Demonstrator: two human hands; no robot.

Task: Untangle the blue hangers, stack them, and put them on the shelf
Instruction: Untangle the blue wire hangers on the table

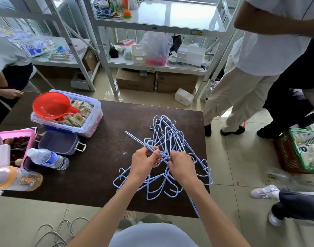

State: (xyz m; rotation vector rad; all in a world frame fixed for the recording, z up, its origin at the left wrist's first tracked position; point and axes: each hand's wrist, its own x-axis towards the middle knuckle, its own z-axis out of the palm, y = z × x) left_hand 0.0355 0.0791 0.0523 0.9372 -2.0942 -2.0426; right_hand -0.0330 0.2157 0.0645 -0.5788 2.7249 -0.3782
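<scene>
A tangled heap of several light blue wire hangers (167, 138) lies on the right half of a dark brown table (102, 175). My left hand (143, 162) and my right hand (181, 166) meet over the middle of the heap. Each hand pinches hanger wires near the knot, the left one around a hook and a straight bar that sticks out to the upper left. Some hangers reach past the table's right edge. A white metal shelf rack (159, 26) stands beyond the table, its upper board largely bare.
On the table's left sit a clear box (92, 122) of packets with a red scoop (51, 106), a purple lidded box (60, 142), a water bottle (47, 159), an orange-capped bottle (17, 179). People stand left and right. Baskets (302, 150) sit on the floor.
</scene>
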